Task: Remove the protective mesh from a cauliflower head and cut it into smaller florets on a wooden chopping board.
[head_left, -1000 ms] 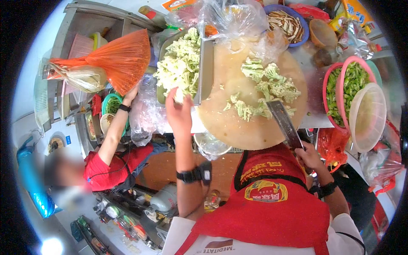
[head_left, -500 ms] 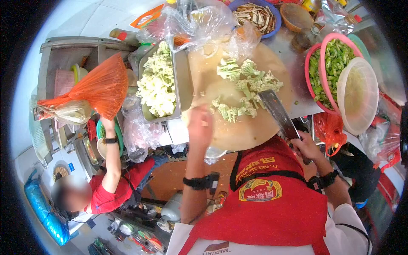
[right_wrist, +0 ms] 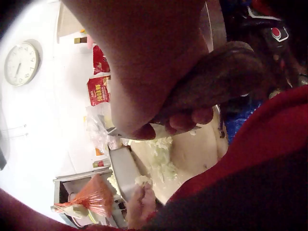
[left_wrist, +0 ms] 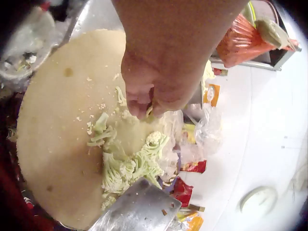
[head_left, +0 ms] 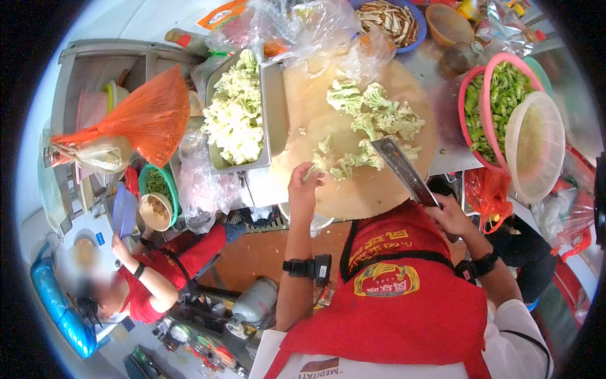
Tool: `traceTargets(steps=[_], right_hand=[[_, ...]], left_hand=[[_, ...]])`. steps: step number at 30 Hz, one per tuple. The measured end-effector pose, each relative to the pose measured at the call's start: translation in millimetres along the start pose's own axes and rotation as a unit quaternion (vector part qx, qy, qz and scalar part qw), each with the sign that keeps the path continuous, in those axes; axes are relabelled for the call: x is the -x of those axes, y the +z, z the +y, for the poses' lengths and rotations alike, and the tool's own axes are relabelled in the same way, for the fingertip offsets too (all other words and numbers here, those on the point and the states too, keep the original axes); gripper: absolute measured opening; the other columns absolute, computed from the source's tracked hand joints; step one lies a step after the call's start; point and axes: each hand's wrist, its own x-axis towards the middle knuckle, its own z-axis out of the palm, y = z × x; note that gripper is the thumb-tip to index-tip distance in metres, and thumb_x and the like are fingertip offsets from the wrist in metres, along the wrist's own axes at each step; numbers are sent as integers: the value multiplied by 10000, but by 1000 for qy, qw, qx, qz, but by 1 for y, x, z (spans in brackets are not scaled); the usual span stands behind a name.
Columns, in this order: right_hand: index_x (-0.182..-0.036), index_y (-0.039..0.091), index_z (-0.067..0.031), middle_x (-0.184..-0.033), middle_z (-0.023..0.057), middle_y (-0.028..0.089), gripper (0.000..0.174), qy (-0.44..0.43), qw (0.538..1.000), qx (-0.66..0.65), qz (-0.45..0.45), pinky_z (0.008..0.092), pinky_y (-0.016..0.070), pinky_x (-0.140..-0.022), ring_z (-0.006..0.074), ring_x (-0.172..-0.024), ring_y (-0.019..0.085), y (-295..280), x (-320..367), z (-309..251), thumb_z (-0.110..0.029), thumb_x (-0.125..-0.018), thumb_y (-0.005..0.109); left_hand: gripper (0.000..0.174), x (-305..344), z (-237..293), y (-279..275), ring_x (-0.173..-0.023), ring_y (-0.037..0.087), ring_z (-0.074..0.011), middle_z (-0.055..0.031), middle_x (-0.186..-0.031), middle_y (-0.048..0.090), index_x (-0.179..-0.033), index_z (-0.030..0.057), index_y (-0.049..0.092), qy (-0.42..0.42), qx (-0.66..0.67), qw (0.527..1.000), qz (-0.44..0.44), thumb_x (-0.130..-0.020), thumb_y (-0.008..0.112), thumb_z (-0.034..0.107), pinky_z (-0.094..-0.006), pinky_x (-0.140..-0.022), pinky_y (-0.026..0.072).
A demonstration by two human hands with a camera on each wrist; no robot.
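Note:
On a round cutting board (head_left: 353, 199) lie several cauliflower florets (head_left: 379, 120). My left hand (head_left: 303, 188) is at the board's left part, thumb and fingers pinching a small cauliflower floret (right_wrist: 143, 180). In the left wrist view most of that piece is hidden behind the curled fingers. My right hand (head_left: 452, 216) grips the dark handle (right_wrist: 211, 77) of a cleaver. Its broad blade (head_left: 404, 169) reaches over the board, the tip overlapping the nearest florets. Left of the board stands a deep metal tray (head_left: 275, 114), heaped with cut cauliflower (head_left: 233, 117).
Pink baskets of sliced green peppers (head_left: 502, 104) and a white strainer basket (head_left: 535, 146) are at right. Behind the board sit plastic bags (head_left: 303, 28) and a blue bowl (head_left: 421, 28) of sliced mushrooms. Another person (head_left: 151, 278) stands at left, near an orange bag (head_left: 151, 117).
My left hand has come from the metal tray rightward to the florets on the board. The cleaver stays over the board. The other person's hand has dropped from the orange bag to a purple container.

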Motion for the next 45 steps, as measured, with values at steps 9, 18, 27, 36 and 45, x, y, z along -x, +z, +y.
traceTargets(steps=[9,18,27,36,45], right_hand=[[-1293,525,-46,-770,203,653,484,-138,975,135,-108,384,501,-671,287,-660,631,26,-29,-56,-205,-837,537],[-1310,506,-28,-757,272,608,498,-110,954,199,-195,394,495,-674,334,-645,626,52,-47,-82,-197,-842,526],[-1273,503,-6,-857,280,630,451,-150,929,303,-148,467,501,-761,437,-778,627,76,-47,-52,-220,-877,502],[-1256,515,-45,-907,258,647,438,-100,940,242,-217,515,498,-793,450,-818,624,53,-57,-63,-243,-866,501],[-1280,553,-85,-791,173,625,445,1,972,184,-143,326,482,-691,203,-652,583,-6,-7,-41,-132,-838,550]], left_hand=[[221,35,-42,14,-741,675,-291,-198,-810,660,-1107,-14,559,-3,-323,940,111,-907,547,81,-381,-669,527],[162,45,-81,9,-776,642,-374,-219,-830,645,-990,1,603,62,-278,947,147,-868,598,108,-410,-674,498],[151,42,-84,9,-801,627,-396,-224,-851,636,-943,-2,596,118,-282,943,131,-811,618,69,-429,-683,497],[276,57,-67,-20,-846,633,-378,-208,-923,632,-1045,20,567,-5,-389,905,169,-797,639,119,-458,-730,502],[404,23,-16,2,-1046,533,-365,-180,-1157,497,-1200,97,543,147,-445,882,40,-806,626,112,-448,-855,478]])
